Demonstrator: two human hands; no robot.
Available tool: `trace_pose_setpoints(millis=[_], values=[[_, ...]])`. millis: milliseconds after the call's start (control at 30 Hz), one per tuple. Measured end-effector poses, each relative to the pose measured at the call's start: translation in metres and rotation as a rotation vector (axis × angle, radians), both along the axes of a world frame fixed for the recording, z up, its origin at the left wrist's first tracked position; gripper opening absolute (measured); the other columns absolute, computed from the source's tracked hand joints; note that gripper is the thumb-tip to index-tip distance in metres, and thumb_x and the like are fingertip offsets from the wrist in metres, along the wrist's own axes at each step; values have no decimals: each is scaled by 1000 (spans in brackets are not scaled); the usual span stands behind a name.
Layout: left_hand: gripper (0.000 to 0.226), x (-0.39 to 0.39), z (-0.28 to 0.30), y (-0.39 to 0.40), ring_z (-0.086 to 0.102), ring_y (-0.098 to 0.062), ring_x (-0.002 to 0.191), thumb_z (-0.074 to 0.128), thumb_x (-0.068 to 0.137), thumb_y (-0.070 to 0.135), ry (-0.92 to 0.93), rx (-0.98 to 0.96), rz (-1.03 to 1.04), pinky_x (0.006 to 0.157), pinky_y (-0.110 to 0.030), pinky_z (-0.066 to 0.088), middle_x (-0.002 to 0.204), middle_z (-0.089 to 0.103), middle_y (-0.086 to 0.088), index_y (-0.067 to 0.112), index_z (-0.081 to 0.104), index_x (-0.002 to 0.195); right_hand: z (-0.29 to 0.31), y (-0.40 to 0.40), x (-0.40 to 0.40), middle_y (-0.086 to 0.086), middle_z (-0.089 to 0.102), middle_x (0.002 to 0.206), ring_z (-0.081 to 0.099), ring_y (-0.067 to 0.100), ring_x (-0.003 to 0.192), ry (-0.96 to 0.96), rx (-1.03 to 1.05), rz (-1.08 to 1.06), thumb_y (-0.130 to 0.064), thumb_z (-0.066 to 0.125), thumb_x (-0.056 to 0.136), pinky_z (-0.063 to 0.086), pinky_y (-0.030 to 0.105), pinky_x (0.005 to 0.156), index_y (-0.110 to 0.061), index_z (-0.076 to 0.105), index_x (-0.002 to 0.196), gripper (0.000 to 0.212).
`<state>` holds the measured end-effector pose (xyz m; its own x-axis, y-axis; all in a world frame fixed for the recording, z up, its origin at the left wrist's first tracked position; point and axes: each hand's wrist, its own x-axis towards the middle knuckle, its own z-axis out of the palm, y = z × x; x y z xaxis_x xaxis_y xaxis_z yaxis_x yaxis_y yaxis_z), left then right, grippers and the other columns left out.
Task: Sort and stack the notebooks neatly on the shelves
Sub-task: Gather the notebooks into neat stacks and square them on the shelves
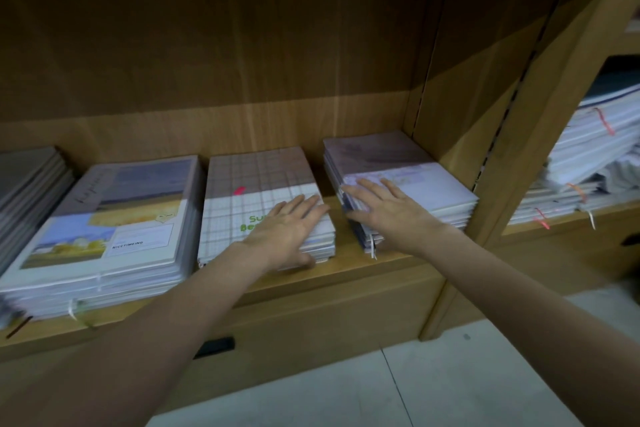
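Several stacks of notebooks lie flat on a wooden shelf. My left hand rests flat with straight fingers on the front right corner of the plaid-covered stack, which bears green lettering. My right hand lies flat on the front left part of the right stack, fingers spread over its pale cover. Left of the plaid stack sits a taller landscape-cover stack. A grey stack is at the far left edge.
A wooden upright divides this bay from the bay on the right, where untidy piles of notebooks with ribbon markers lean. Below the shelf is a wooden front panel with a dark slot. Pale floor tiles lie beneath.
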<state>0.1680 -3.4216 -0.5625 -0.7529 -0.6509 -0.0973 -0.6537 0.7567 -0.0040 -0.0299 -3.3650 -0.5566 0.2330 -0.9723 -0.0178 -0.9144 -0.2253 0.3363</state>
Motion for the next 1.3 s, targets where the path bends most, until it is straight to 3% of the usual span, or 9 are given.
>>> trace_pose_setpoints(millis=[100,300,467,533,600,733,900,1067,1300], values=[[94,3,-6,0,-8,-16,145,60,86,44,29,-18,37,116,-31,-3,158,-11,1,21,-6,149,-12,9,-8,1,-11,158,0,23,146,-133,-81,-150,-19,64,87,3,40,117,-24,-6,150,94],[94,2,-7,1,-9,-16,145,59,87,45,25,-18,62,116,-31,-4,158,-11,1,20,-7,149,-20,6,-13,-3,5,158,6,18,145,-272,-99,-254,-35,71,79,2,38,117,-22,0,150,102],[93,-13,-5,14,-1,-21,145,61,84,48,130,18,101,117,-36,2,158,-2,0,20,2,150,-23,22,-22,3,-3,159,-7,21,146,-383,-166,-309,-47,71,76,-9,44,115,-20,-3,150,108],[87,-27,-4,19,11,-21,144,62,83,47,236,19,92,117,-34,8,157,12,-2,19,12,149,-23,31,-35,5,0,158,-5,22,146,-457,-202,-336,-44,70,77,-7,44,115,-19,3,151,103],[73,-45,-6,26,29,-21,136,63,84,44,358,9,95,114,-33,20,149,33,-4,18,29,143,-24,41,-55,13,16,155,10,29,144,-562,-310,-378,-36,71,79,7,46,115,-13,22,148,87],[36,-72,-5,37,57,-19,103,62,86,40,586,16,238,89,-31,44,108,64,-2,14,57,111,-30,59,-79,19,51,129,44,38,118,-728,-477,-377,-13,70,83,40,45,97,-5,60,122,41],[19,-80,1,38,53,-13,78,71,81,27,757,209,403,68,-24,37,80,57,4,16,55,79,-35,54,-74,19,62,109,53,39,100,-714,-570,-376,-8,70,82,46,42,82,0,68,107,26],[20,-85,6,40,53,-12,76,72,80,23,766,303,448,70,-26,40,78,57,3,16,56,71,-30,49,-65,14,60,120,47,33,114,-724,-583,-438,-16,64,88,41,36,87,-4,67,114,28],[14,-82,3,38,53,-11,78,71,82,24,730,244,424,72,-25,41,80,59,2,11,65,80,-30,52,-68,15,62,115,49,34,106,-736,-568,-418,-12,65,86,42,38,85,-4,68,111,26]])
